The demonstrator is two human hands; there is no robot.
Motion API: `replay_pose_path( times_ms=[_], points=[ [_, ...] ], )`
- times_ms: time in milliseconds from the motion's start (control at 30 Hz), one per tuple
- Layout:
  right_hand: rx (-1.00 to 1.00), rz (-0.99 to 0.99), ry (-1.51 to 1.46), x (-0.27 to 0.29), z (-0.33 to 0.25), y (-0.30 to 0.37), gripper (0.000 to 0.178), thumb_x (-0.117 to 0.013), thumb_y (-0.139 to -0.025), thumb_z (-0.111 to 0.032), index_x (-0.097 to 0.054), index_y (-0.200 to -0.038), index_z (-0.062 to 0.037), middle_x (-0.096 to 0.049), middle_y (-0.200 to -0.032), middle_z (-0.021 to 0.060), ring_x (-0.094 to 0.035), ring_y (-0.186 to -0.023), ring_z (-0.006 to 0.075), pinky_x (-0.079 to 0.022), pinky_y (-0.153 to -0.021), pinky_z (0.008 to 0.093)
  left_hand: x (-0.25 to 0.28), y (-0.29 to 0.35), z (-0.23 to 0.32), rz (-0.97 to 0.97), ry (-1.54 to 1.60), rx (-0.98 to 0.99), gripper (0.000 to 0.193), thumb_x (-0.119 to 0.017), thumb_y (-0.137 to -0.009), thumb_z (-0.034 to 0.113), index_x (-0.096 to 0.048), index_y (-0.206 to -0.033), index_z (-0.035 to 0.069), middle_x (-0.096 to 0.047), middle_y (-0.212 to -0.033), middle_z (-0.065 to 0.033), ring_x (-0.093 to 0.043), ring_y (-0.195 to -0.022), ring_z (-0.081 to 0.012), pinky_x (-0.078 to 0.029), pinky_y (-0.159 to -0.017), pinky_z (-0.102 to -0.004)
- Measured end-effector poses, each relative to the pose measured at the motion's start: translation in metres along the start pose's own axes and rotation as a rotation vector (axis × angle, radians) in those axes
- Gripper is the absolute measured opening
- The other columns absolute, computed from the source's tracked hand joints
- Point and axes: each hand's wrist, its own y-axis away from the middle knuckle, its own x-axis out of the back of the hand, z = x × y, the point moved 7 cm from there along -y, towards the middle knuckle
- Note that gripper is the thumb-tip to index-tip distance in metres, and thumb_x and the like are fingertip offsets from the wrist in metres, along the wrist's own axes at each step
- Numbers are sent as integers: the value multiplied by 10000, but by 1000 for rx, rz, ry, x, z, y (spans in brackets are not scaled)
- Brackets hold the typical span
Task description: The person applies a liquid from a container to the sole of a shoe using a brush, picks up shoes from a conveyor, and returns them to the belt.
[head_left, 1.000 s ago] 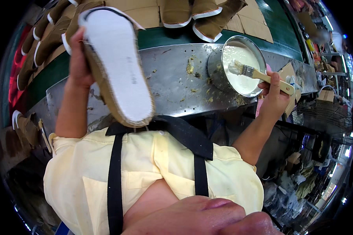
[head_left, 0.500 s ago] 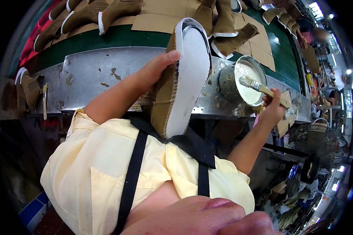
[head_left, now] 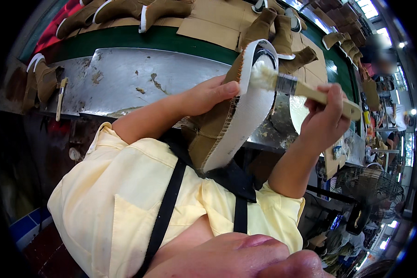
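My left hand [head_left: 216, 94] grips a tan suede boot [head_left: 199, 134] near its toe, thumb on the edge, with the pale sole side [head_left: 245, 118] turned up toward me. A white strip is stitched along the rim at the toe. My right hand [head_left: 326, 116] is closed round the wooden handle of a paintbrush [head_left: 306, 90]. Its bristles, coated with a creamy white paste, touch the sole near the toe. Behind the right hand stands the metal pot [head_left: 299, 113] of white paste, partly hidden by the hand and boot.
A metal-topped bench [head_left: 129, 78] runs in front of me. Another brush [head_left: 60, 99] and a boot [head_left: 45, 81] lie at its left end. More boots [head_left: 169, 13] rest on cardboard [head_left: 208, 25] beyond. At right are a fan [head_left: 368, 192] and another person [head_left: 377, 60].
The brush has moved left from over the pot onto the toe end of the sole. White paste now shows there. The boot sits slightly farther right in view.
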Motion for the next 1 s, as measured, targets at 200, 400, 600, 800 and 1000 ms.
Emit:
replay_pose_path(
  times_ms=[200, 400, 600, 800, 1000],
  points=[
    [54, -226, -67, 1, -9, 37, 207, -540, -809, -156, -551, -674, 1, -577, -614, 126, -504, -440, 137, -354, -375, 189, 2, 5, 5, 0, -31, -47, 679, -418, -854, 553, -347, -1259, 12, -474, -1147, -85, -440, -1047, -143, -346, -916, -289],
    [173, 11, 6, -3, -8, -1, 271, -562, -832, -230, -588, -696, 3, -601, -644, 92, -505, -451, 101, -366, -392, 184, -2, 7, 9, -4, -100, -73, 713, -408, -833, 598, -362, -1247, 20, -479, -1135, -79, -443, -1041, -145, -347, -912, -292],
    [-34, 160, 82, 34, 17, 28, 205, -568, -769, -172, -558, -647, -7, -562, -653, 73, -444, -423, 90, -331, -401, 179, 7, 11, 8, 61, -107, -84, 743, -409, -807, 636, -391, -1228, 23, -496, -1114, -83, -465, -1021, -152, -366, -893, -294],
    [-26, 170, 126, 44, 7, 39, 181, -559, -762, -163, -555, -645, -24, -541, -628, 59, -428, -421, 79, -308, -380, 167, 13, 14, 15, 138, -148, -28, 897, -370, -740, 732, -326, -1291, 26, -487, -1185, -139, -508, -1055, -194, -412, -891, -321],
    [104, 141, 24, 18, -3, -21, 276, -596, -796, -259, -618, -712, 3, -586, -609, 60, -516, -440, 89, -370, -423, 179, 15, 1, 23, 147, -205, -37, 805, -379, -761, 698, -432, -1194, 22, -539, -1089, -110, -533, -978, -175, -431, -846, -299]
  ],
)
